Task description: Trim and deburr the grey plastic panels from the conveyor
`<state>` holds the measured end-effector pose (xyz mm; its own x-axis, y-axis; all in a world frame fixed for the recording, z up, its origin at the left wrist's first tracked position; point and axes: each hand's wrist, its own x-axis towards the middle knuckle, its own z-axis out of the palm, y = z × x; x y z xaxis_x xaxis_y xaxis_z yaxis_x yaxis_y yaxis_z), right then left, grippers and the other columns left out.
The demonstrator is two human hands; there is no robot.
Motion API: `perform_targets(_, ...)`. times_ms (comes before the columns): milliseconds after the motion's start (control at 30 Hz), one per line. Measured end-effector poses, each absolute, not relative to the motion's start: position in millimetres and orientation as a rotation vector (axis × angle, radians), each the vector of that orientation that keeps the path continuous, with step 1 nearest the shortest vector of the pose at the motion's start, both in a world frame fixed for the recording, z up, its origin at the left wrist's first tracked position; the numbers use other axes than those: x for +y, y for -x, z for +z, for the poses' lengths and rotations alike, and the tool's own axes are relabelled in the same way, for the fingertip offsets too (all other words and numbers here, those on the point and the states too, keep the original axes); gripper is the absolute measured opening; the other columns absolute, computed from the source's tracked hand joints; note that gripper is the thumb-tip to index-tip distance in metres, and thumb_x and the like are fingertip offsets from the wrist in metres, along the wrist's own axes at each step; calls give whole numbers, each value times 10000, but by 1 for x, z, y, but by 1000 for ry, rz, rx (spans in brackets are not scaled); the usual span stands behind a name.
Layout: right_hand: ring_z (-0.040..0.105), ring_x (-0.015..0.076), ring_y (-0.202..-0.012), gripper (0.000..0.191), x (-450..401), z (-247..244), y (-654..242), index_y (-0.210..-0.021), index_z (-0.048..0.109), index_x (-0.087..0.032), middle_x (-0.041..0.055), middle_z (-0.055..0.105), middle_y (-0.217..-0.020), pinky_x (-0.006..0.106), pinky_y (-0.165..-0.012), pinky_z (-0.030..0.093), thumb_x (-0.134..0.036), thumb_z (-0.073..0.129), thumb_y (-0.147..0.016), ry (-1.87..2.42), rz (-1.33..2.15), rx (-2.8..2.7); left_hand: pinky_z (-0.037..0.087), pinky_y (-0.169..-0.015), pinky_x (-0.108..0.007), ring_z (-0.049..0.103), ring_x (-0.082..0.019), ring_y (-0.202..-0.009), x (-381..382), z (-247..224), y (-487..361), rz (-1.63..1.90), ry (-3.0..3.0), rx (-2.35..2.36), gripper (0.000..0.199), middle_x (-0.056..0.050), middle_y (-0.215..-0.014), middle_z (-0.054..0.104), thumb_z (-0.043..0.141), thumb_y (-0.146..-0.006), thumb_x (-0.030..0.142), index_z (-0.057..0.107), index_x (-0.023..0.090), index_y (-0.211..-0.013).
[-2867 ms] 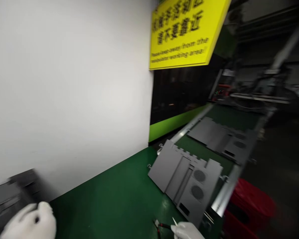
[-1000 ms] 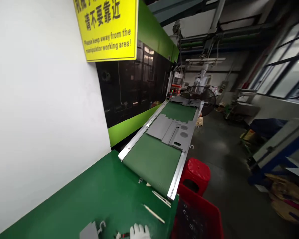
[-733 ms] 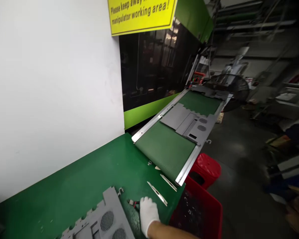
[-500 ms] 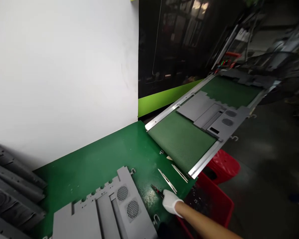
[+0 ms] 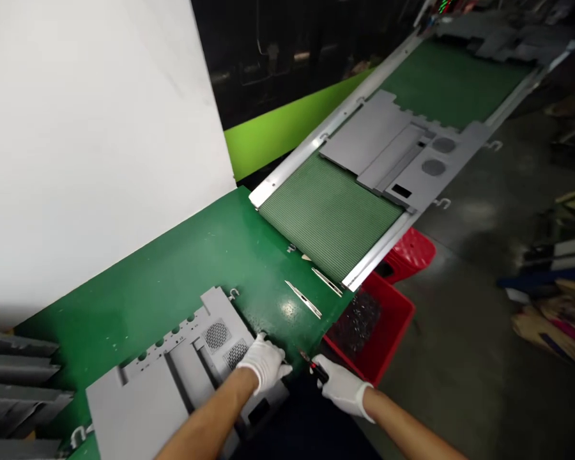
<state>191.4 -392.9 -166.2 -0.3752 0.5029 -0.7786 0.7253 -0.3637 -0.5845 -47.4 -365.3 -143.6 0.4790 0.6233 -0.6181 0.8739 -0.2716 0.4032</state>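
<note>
A large grey plastic panel [image 5: 138,409] with round mesh grilles and long recesses lies on the green bench [image 5: 172,268]. My left hand [image 5: 266,364], in a white glove, is closed at the panel's right edge beside the grilles; its fingertips are partly hidden. Small hook-shaped plastic bits stick out from the panel, one hook [image 5: 233,294] at its far corner and another hook [image 5: 79,436] at its left side. In my gloved right hand [image 5: 342,386] is a pair of cutting pliers [image 5: 319,372] with red and black handles, jaws pointing toward the bench, apart from the panel.
Two thin metal knives [image 5: 304,299] lie near the bench's right edge. A conveyor [image 5: 330,211] carries another grey panel [image 5: 374,137]. Below stands a red bin [image 5: 395,326] with dark scraps, beside a red stool [image 5: 414,249]. Grey parts [image 5: 19,370] are stacked at the left.
My left hand has come into view and onto the panel's right edge. The right hand, still holding the pliers, has drawn back from the bench surface. The whole view has shifted.
</note>
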Motion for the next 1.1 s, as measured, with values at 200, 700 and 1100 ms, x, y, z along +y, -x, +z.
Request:
perform_targets(200,590,182,-836,357,-414,-172,-198,-1020,596,-240,31,652,-940,280,-732,389,-94,528,-701,-1594,-1510,1904,452,-902,-481,696,-302,-877,-320,-165,39,-642,-1818,1143,519,-99,-896,752,387,-927,605,703,208,-819)
perform_targets(700,636,220,-834,179,-407,-189,-169,-946,630,-198,90,694,-967,317,-683,352,-292,505,-859,-1467,-1399,2008,419,-787,-282,607,-160,-773,-307,-171,36,-658,-1638,1147,405,16,-834,722,486,-896,579,680,233,-816)
perform_targets(1100,633,198,-841,148,-414,-191,-173,-944,616,-210,62,690,-953,294,-701,369,-251,515,-844,-1464,-1393,2027,399,-779,-295,589,-160,-735,-308,-179,37,-633,-1610,1134,423,17,-797,712,493,-889,599,668,228,-788)
